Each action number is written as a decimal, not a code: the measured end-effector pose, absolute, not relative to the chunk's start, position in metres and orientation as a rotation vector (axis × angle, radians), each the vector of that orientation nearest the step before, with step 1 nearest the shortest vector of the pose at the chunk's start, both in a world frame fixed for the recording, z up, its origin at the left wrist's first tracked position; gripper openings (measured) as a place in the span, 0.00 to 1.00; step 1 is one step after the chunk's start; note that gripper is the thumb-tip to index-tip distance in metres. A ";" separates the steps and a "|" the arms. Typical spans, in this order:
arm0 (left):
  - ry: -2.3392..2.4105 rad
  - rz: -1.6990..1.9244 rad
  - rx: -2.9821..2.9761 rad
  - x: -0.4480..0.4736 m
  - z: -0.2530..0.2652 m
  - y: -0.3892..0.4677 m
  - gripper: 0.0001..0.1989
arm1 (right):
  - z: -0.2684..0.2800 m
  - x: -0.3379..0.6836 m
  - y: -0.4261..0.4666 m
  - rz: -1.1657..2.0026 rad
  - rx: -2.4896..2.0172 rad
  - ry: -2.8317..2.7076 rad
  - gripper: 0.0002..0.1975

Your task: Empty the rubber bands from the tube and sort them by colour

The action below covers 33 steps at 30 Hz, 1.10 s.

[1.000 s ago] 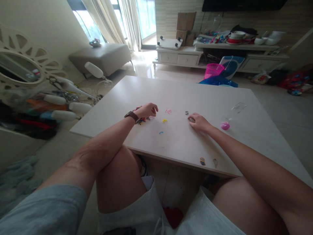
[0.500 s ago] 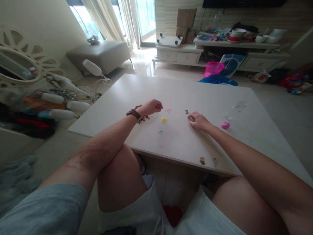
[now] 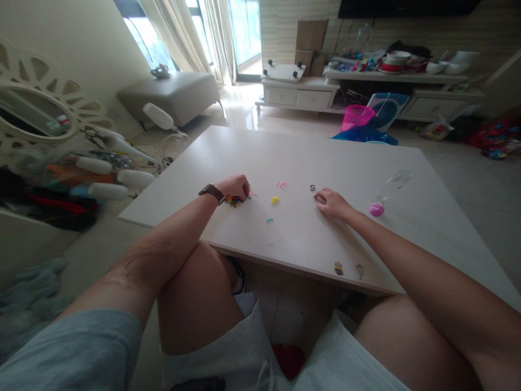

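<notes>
My left hand (image 3: 236, 187), with a brown-strapped watch (image 3: 212, 191) at its wrist, is over a pile of small multicoloured bands (image 3: 235, 201). Its fingers are bent together at the pile; whatever is between them is too small to make out. On the white table, my right hand (image 3: 329, 203) rests with its fingers loosely curved and slightly apart. Just beyond its fingertips sit a few black bands (image 3: 312, 188). Between my hands lie pink bands (image 3: 281, 185), a yellow cluster (image 3: 274, 200) and a blue piece (image 3: 269, 220).
At the right are a pink-purple round object (image 3: 376, 209) and a clear plastic container (image 3: 400, 178). A Minion figure (image 3: 338, 268) and a small pale tag-like piece (image 3: 360, 271) lie by the table's near edge. A pink basket (image 3: 357, 117) stands beyond the far edge.
My left hand has moved left, from beside the pink bands to the multicoloured pile. My right hand stays in place. The view has shifted slightly.
</notes>
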<state>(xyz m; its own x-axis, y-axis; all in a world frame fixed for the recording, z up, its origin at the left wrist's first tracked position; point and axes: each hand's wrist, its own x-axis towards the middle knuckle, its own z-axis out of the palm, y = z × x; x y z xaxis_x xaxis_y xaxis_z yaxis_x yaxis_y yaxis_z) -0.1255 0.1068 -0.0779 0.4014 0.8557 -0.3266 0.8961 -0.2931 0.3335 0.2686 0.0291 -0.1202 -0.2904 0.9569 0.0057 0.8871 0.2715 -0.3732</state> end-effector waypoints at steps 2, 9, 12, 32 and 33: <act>1.496 -0.122 2.203 -0.123 -0.080 0.107 0.08 | -0.121 0.269 0.030 0.442 -1.704 -2.311 0.15; 1.535 -0.133 2.145 -0.113 -0.074 0.101 0.06 | -0.121 0.268 0.030 0.445 -1.706 -2.311 0.15; 1.548 -0.111 2.105 -0.110 -0.069 0.097 0.05 | -0.119 0.268 0.029 0.446 -1.709 -2.314 0.15; 1.460 -0.183 2.212 -0.111 -0.072 0.099 0.10 | -0.119 0.268 0.028 0.441 -1.698 -2.311 0.15; 1.466 -0.199 2.227 -0.110 -0.072 0.099 0.10 | -0.119 0.268 0.028 0.443 -1.701 -2.312 0.15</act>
